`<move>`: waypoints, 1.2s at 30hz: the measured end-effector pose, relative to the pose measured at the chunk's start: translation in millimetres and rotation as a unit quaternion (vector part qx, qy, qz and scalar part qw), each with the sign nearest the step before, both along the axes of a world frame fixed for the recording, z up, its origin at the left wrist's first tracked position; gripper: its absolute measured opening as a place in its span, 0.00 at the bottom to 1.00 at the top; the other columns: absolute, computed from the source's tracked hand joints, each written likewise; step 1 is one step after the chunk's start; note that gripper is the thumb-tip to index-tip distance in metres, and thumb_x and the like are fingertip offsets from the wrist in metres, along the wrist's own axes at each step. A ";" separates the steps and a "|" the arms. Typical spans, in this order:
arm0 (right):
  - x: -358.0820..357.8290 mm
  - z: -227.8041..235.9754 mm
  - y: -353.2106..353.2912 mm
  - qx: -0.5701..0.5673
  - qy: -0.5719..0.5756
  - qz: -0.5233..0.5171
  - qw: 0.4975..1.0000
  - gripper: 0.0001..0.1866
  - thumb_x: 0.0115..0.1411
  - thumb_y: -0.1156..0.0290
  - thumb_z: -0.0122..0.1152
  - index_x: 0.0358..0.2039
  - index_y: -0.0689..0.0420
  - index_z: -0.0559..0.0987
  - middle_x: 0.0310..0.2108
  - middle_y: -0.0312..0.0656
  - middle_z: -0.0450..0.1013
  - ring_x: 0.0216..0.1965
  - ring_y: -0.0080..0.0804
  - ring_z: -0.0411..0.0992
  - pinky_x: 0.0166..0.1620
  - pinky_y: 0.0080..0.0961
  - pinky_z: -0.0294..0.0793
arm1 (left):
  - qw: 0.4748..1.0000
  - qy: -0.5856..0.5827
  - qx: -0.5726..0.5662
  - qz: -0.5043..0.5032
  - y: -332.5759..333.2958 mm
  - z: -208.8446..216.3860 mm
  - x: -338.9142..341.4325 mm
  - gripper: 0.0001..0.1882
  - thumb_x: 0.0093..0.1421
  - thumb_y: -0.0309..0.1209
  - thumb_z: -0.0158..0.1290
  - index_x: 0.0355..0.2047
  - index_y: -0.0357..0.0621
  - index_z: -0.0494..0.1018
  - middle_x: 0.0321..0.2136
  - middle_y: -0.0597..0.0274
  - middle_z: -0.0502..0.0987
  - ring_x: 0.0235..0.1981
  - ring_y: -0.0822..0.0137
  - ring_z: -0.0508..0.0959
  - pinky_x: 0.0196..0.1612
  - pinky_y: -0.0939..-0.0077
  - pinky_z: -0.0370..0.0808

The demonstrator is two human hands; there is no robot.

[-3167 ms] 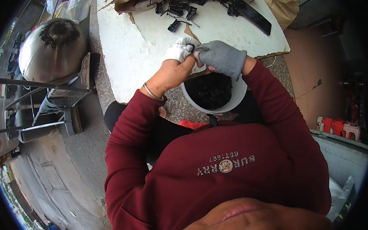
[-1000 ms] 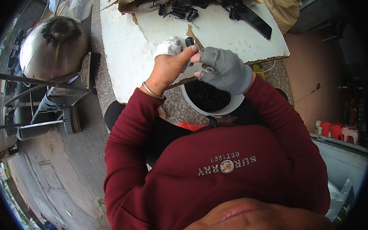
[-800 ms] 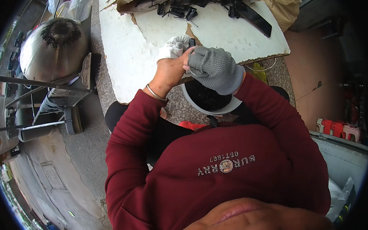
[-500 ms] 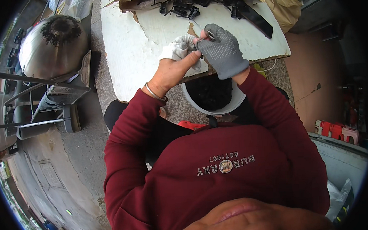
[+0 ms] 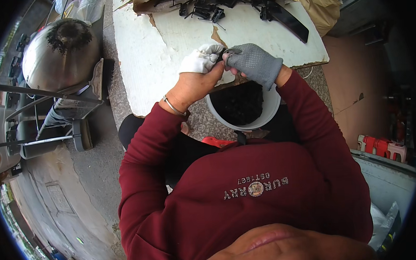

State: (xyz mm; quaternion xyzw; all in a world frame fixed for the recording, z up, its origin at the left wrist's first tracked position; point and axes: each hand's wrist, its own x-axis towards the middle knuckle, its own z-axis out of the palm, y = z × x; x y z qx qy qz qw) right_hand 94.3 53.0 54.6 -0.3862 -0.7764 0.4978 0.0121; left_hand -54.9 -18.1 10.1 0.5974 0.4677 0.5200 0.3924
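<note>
My left hand [image 5: 199, 67], in a white glove that leaves the thumb bare, is closed on a small black part [image 5: 222, 56]. Its exact kind is hidden by my fingers. My right hand [image 5: 255, 63], in a grey dotted glove with bare fingertips, meets it from the right, fingers curled in. A curved metal piece [image 5: 234, 50] shows at the right fingertips; what it belongs to is unclear. Both hands are over the near edge of the white worn board [image 5: 167, 52]. Below them stands a white bucket [image 5: 273, 109] holding a heap of black pieces [image 5: 238, 103].
Several black clip-like parts [image 5: 205, 11] lie at the board's far side on brown paper [image 5: 153, 3]. A dark flat phone-like slab [image 5: 288, 24] rests beside them. To the left stands a rounded metal vessel [image 5: 61, 55] on a frame. A red object [image 5: 216, 141] sits below the bucket.
My right hand has turned and dropped slightly to the right, its fingers curling under. My left fingers have drawn closer around the black part, which shows more plainly.
</note>
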 end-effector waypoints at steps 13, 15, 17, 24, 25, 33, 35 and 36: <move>0.7 -24.6 -11.2 0.033 0.074 -0.004 0.997 0.19 0.61 0.57 0.40 0.22 0.57 0.71 0.13 0.33 0.65 0.15 0.19 0.63 0.23 0.16 0.66 | 0.996 0.081 0.040 -0.006 -3.6 -1.4 7.0 0.03 0.52 0.21 0.44 0.26 0.37 0.68 0.17 0.56 0.72 0.23 0.54 0.72 0.28 0.68 0.68; 1.8 -15.6 -10.6 -0.044 0.046 -0.010 0.998 0.21 0.61 0.56 0.40 0.20 0.58 0.71 0.13 0.32 0.65 0.15 0.18 0.62 0.21 0.16 0.64 | 0.993 0.097 0.063 -0.002 -2.6 -4.0 6.1 0.03 0.52 0.21 0.43 0.26 0.37 0.68 0.17 0.57 0.72 0.22 0.55 0.73 0.28 0.69 0.68; 4.9 -22.0 -8.1 -0.076 0.052 -0.034 0.995 0.20 0.61 0.56 0.40 0.21 0.56 0.71 0.13 0.31 0.65 0.13 0.15 0.61 0.19 0.14 0.62 | 0.990 0.111 0.089 -0.002 -0.1 -8.3 7.7 0.04 0.53 0.22 0.43 0.26 0.37 0.67 0.16 0.57 0.72 0.22 0.57 0.73 0.27 0.70 0.68; 10.1 -21.2 -3.8 -0.102 0.083 -0.083 0.988 0.18 0.59 0.55 0.42 0.25 0.56 0.72 0.15 0.29 0.65 0.12 0.13 0.58 0.18 0.12 0.60 | 1.000 -0.004 -0.019 -0.011 1.2 -9.0 11.6 0.05 0.54 0.25 0.47 0.32 0.37 0.67 0.17 0.65 0.71 0.20 0.67 0.71 0.26 0.75 0.67; 12.0 -10.1 -2.8 -0.094 0.063 -0.074 0.991 0.17 0.58 0.56 0.45 0.28 0.58 0.72 0.17 0.29 0.65 0.16 0.16 0.61 0.22 0.15 0.64 | 0.995 -0.086 -0.043 0.008 1.3 -9.5 12.9 0.07 0.54 0.26 0.48 0.34 0.38 0.67 0.18 0.68 0.70 0.19 0.70 0.69 0.26 0.76 0.67; 24.9 -46.4 8.8 0.252 -0.025 0.099 0.962 0.10 0.51 0.67 0.56 0.32 0.60 0.76 0.29 0.42 0.73 0.29 0.30 0.72 0.34 0.23 0.71 | 0.978 -0.165 -0.124 -0.042 6.0 -6.5 -2.0 0.10 0.58 0.27 0.46 0.39 0.36 0.65 0.27 0.65 0.69 0.18 0.79 0.66 0.20 0.86 0.65; 23.0 -33.5 6.0 0.258 0.038 -0.009 0.965 0.09 0.51 0.67 0.57 0.30 0.60 0.77 0.31 0.44 0.73 0.30 0.34 0.72 0.35 0.24 0.71 | 0.971 -0.225 -0.074 -0.009 8.3 -10.9 -4.8 0.13 0.59 0.27 0.44 0.44 0.37 0.61 0.26 0.65 0.69 0.19 0.78 0.67 0.21 0.85 0.66; 21.3 -34.4 6.5 0.258 0.039 -0.007 0.965 0.09 0.51 0.67 0.57 0.30 0.60 0.77 0.31 0.44 0.73 0.30 0.34 0.72 0.35 0.24 0.71 | 0.971 -0.225 -0.074 -0.007 8.1 -14.5 -6.8 0.13 0.59 0.27 0.44 0.44 0.37 0.61 0.26 0.65 0.69 0.19 0.78 0.67 0.21 0.85 0.66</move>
